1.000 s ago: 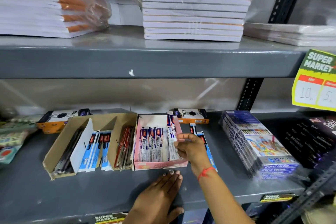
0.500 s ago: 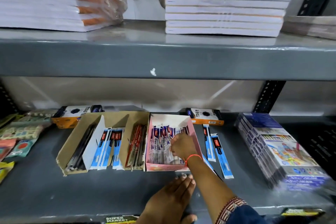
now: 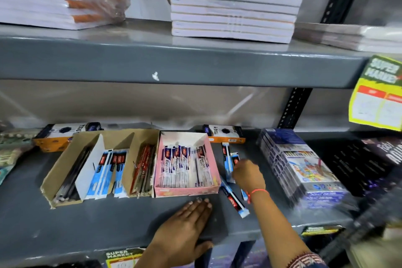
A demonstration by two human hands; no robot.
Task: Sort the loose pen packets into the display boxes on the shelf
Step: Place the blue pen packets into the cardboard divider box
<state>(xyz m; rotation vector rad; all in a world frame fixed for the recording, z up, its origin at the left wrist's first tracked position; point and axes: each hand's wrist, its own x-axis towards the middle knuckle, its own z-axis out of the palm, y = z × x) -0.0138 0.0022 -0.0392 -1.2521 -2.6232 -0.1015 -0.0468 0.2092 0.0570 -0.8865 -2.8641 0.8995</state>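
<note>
On the grey shelf [image 3: 91, 222] the pink display box [image 3: 186, 189] sits in the middle, filled with upright white and purple pen packets, and touching its left side is a brown cardboard box [image 3: 65, 172] with dividers holding dark, blue and red packets. The right hand [image 3: 248, 175] reaches down onto the loose blue pen packets [image 3: 227, 156] lying just right of the pink box; its fingers curl over them, but whether they grip one cannot be told. Another loose packet [image 3: 233, 200] lies slanted near the shelf's front edge, beside that wrist, which wears a red thread. The left hand [image 3: 185, 226] rests flat and spread on the shelf in front of the pink box, holding nothing. A stack of colour pencil boxes [image 3: 300, 165] stands close on the right, hemming in the loose packets. Behind are two orange and black cartons [image 3: 224, 134]. Stacked notebooks [image 3: 235, 2] fill the shelf above.
</note>
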